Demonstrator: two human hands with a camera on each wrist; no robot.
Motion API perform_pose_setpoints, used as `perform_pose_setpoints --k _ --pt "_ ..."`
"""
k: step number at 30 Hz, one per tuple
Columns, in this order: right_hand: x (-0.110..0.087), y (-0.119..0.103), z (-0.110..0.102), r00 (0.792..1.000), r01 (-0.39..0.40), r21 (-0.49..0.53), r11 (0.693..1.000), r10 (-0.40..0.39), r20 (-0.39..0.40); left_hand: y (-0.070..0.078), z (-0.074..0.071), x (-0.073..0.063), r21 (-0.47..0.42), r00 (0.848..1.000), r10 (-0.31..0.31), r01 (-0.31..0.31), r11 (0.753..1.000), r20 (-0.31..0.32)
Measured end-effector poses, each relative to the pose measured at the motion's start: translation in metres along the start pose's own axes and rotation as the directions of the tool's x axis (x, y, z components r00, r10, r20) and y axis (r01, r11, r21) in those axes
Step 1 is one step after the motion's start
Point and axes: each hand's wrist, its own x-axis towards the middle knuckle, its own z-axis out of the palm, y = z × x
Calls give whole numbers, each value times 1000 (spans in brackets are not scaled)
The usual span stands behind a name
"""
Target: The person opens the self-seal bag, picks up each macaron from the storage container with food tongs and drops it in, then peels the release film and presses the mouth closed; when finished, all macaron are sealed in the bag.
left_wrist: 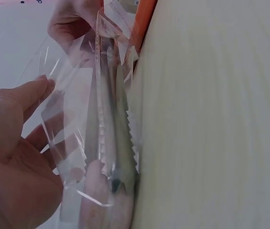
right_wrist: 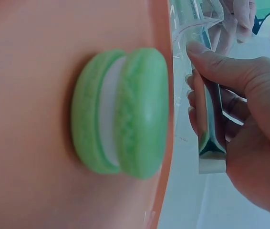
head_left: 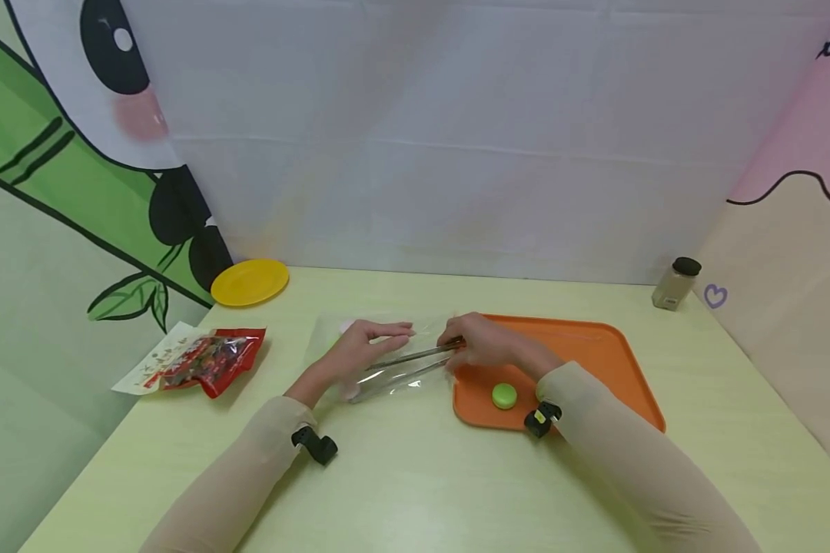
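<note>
My right hand (head_left: 480, 342) grips metal tongs (right_wrist: 212, 112) near their closed end, the thumb on one arm and the fingers around the other side. The serrated ends of the tongs (left_wrist: 109, 124) lie inside a clear plastic bag (left_wrist: 70, 143), beside pale pinkish rounded shapes blurred by the film. Around the bag's far side is my left hand (head_left: 363, 353), its fingers extended and partly seen through the plastic in the left wrist view. A green macaron (right_wrist: 142, 114) with a white filling sits on the orange tray (head_left: 595, 346), below my right hand.
To the left lies a red and white food packet (head_left: 210, 361). A yellow plate (head_left: 250, 282) stands at the back left corner, and a jar with a black lid (head_left: 676, 284) at the back right. A printed cloth wall (head_left: 456, 153) borders the table behind.
</note>
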Motion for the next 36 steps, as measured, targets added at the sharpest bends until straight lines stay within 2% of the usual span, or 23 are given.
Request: perform_pose_setpoints --k 7,11,22,36 --pt "0 0 0 1000 24 -1 1000 -24 -6 -2 1 1 -12 1000 23 -22 1000 21" --pt "1 -4 -1 999 29 11 1000 -29 -17 -1 2 1 -43 1000 12 -11 999 22" --pt "7 -9 -2 1000 13 74 997 -14 23 2 5 1 -30 1000 -12 12 999 15" --pt "-6 5 -3 999 42 24 999 -42 -9 0 6 1 -46 999 -48 47 998 -5"
